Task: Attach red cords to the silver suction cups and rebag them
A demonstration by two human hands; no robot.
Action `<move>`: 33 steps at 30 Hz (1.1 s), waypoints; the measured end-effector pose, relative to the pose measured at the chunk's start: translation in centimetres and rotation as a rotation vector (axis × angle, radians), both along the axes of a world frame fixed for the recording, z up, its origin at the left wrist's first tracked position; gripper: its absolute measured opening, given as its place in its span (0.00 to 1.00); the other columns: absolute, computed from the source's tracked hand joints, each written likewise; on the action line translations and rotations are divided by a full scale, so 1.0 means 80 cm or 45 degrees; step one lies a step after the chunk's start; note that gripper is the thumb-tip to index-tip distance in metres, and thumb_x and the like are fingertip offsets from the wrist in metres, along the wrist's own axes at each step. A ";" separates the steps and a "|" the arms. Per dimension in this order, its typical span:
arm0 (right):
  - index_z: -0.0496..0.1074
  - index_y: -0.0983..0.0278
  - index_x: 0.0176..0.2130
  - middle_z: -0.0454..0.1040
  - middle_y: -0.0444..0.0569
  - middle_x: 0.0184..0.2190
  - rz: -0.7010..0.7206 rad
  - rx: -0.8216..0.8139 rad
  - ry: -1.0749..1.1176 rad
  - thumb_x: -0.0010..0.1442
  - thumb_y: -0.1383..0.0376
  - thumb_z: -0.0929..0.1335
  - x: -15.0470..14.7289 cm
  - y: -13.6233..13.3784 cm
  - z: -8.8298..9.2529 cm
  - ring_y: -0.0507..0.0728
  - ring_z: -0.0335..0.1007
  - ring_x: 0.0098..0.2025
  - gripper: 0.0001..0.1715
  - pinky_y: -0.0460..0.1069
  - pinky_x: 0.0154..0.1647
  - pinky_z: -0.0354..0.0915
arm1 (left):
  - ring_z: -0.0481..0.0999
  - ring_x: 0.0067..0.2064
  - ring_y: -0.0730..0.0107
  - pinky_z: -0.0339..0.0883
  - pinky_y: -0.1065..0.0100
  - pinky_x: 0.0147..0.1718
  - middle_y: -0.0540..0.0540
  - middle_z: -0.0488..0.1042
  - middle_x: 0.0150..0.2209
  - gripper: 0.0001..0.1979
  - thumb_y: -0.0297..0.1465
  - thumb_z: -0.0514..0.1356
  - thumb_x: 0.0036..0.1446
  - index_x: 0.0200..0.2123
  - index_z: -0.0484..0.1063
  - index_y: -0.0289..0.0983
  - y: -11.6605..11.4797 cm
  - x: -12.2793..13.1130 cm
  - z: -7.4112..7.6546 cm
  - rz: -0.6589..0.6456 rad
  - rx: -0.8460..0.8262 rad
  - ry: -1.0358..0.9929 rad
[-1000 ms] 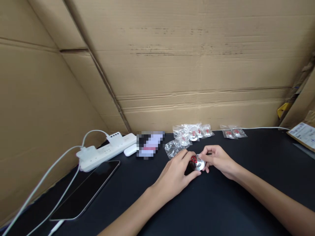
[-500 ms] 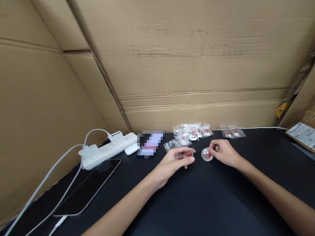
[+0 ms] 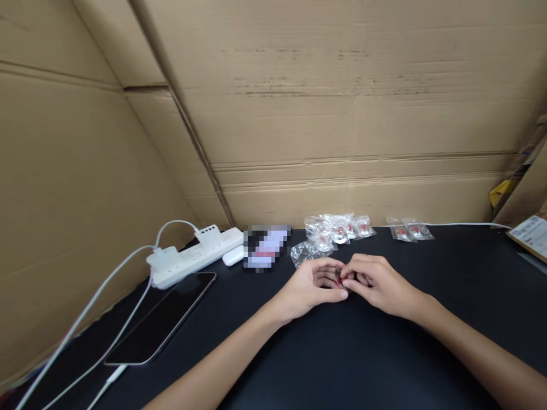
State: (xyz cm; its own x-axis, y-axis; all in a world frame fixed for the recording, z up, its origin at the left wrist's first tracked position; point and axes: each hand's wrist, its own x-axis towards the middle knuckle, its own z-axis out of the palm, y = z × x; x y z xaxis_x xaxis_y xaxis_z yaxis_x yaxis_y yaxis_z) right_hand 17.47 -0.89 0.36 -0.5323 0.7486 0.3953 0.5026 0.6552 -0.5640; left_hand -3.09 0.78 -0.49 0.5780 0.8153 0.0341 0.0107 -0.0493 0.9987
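Note:
My left hand (image 3: 310,286) and my right hand (image 3: 376,282) meet fingertip to fingertip over the black table (image 3: 384,364). Between the curled fingers sits a small silver disc with a red part (image 3: 341,279), mostly hidden; both hands pinch it. Just behind my left hand lies a clear plastic bag (image 3: 304,250). Further back, a heap of small clear bags with silver and red parts (image 3: 337,228) lies against the cardboard wall, and two more bagged parts (image 3: 409,230) lie to its right.
A white power strip (image 3: 194,255) with plugged cables lies at the left, a dark phone (image 3: 164,319) in front of it on a cable, a white case (image 3: 233,256) beside it. Cardboard walls (image 3: 342,114) enclose the back and left. A labelled box (image 3: 530,233) sits far right.
One second ago both hands held the disc together; half a second ago they were apart, the left pinching a red piece, the right the disc. Now they have come together again.

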 end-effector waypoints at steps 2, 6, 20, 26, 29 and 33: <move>0.74 0.62 0.40 0.70 0.46 0.32 0.006 0.005 -0.047 0.65 0.67 0.65 -0.003 -0.002 -0.004 0.51 0.64 0.30 0.07 0.47 0.31 0.60 | 0.77 0.41 0.65 0.69 0.57 0.48 0.45 0.78 0.39 0.23 0.28 0.71 0.45 0.46 0.73 0.35 -0.001 0.000 -0.002 -0.009 0.100 0.024; 0.69 0.63 0.38 0.71 0.47 0.34 -0.031 0.037 -0.128 0.64 0.69 0.63 -0.006 -0.006 -0.007 0.52 0.66 0.31 0.05 0.47 0.32 0.61 | 0.75 0.43 0.64 0.68 0.59 0.47 0.46 0.77 0.42 0.19 0.28 0.68 0.48 0.45 0.73 0.38 -0.003 -0.002 0.004 0.032 0.444 0.243; 0.68 0.62 0.32 0.67 0.42 0.22 -0.207 -0.093 0.157 0.61 0.65 0.65 0.011 0.003 0.010 0.51 0.60 0.22 0.05 0.46 0.23 0.56 | 0.74 0.41 0.61 0.69 0.60 0.42 0.47 0.75 0.42 0.20 0.33 0.67 0.48 0.46 0.73 0.41 0.004 -0.016 0.005 0.217 0.831 0.675; 0.71 0.62 0.28 0.68 0.41 0.23 -0.015 -0.055 -0.258 0.55 0.72 0.67 0.016 -0.004 0.012 0.49 0.60 0.23 0.07 0.46 0.26 0.54 | 0.72 0.47 0.58 0.65 0.57 0.49 0.47 0.76 0.42 0.14 0.34 0.67 0.51 0.43 0.75 0.41 0.009 -0.017 0.002 0.202 0.943 0.679; 0.73 0.62 0.29 0.68 0.42 0.24 -0.033 0.014 -0.313 0.55 0.70 0.69 0.018 -0.001 0.010 0.50 0.61 0.25 0.04 0.46 0.28 0.55 | 0.71 0.48 0.59 0.65 0.57 0.49 0.48 0.76 0.42 0.11 0.34 0.66 0.53 0.41 0.75 0.42 0.008 -0.017 0.003 0.176 0.957 0.665; 0.74 0.61 0.34 0.71 0.45 0.27 -0.199 0.071 -0.239 0.58 0.68 0.68 0.030 0.013 0.006 0.52 0.64 0.27 0.03 0.47 0.30 0.57 | 0.71 0.49 0.58 0.64 0.55 0.51 0.47 0.75 0.45 0.14 0.35 0.67 0.53 0.44 0.74 0.43 0.004 -0.015 0.007 0.155 0.957 0.664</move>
